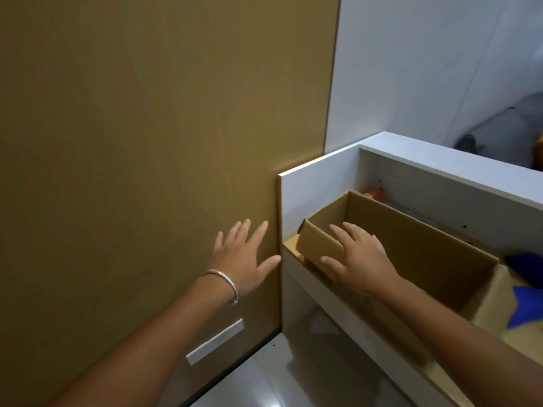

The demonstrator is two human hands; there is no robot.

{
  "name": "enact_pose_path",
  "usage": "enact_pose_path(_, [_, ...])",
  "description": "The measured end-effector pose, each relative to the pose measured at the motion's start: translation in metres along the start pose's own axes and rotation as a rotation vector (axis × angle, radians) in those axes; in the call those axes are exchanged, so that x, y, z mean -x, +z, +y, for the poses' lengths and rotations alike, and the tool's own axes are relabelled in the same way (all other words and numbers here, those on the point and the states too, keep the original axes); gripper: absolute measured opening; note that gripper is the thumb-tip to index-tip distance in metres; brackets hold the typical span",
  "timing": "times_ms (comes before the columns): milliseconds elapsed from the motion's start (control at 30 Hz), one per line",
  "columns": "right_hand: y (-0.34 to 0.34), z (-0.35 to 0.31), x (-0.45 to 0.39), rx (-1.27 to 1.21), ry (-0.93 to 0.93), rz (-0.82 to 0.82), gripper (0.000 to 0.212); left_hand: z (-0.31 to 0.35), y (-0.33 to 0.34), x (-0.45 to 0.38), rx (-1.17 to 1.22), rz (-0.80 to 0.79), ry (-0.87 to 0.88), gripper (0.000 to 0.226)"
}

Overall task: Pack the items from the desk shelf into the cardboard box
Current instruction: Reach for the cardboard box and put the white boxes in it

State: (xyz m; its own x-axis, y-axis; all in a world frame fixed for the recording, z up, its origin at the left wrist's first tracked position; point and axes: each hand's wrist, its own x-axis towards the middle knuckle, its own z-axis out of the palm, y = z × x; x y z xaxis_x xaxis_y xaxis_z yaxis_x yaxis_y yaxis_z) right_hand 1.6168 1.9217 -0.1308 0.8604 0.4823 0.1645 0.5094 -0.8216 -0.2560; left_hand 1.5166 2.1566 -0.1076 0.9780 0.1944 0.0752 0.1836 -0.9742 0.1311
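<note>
brown corrugated cardboard box (411, 251) sits open-topped on the desk shelf (338, 292), between the white side panel (311, 183) and the white back board (440, 171). its interior, as far as it shows, appears to hold nothing.

right hand (358, 259): fingers straight and spread wide, lying over the near left corner of the box, palm down. it grips nothing. the flat contact suggests steadying or positioning the box rather than lifting it, since no finger curls under an edge.

left hand (244, 251): fingers straight and fanned wide, holding nothing. it is raised in front of the tan wall panel (147, 142), with its thumb just beside the edge of the side panel. whether it touches the wall cannot be told. a metal bangle (226, 282) sits on its wrist. the posture is consistent with bracing or balance while the other arm reaches in.

items still to pack: an orange-red object (376, 193) is partly visible behind the far rim of the box, against the back board; blue items (526, 265) lie to the right of the box. their exact nature cannot be told.

judgement: packing has barely started. placing the box on the shelf itself keeps each transfer short. the box partly hides the orange-red object, so reaching it may call for shifting the box first.
</note>
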Motion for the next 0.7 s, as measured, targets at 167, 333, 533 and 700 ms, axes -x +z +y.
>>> enact_pose_path(167, [-0.005, 0.052, -0.009, 0.017, 0.193, 0.042, 0.073, 0.043, 0.021, -0.077, 0.022, -0.051, 0.199, 0.074])
enact_pose_path(333, [-0.001, 0.096, -0.014, 0.032, 0.390, 0.049, 0.073, 0.092, 0.049, -0.153, 0.040, -0.102, 0.396, 0.075])
enact_pose_path(533, [0.009, 0.131, -0.042, 0.059, 0.597, 0.079, 0.076, 0.121, 0.077, -0.238, 0.080, -0.111, 0.596, 0.075])
enact_pose_path(700, [0.015, 0.140, -0.080, 0.083, 0.693, 0.090, 0.074, 0.128, 0.094, -0.298, 0.108, -0.104, 0.691, 0.073])
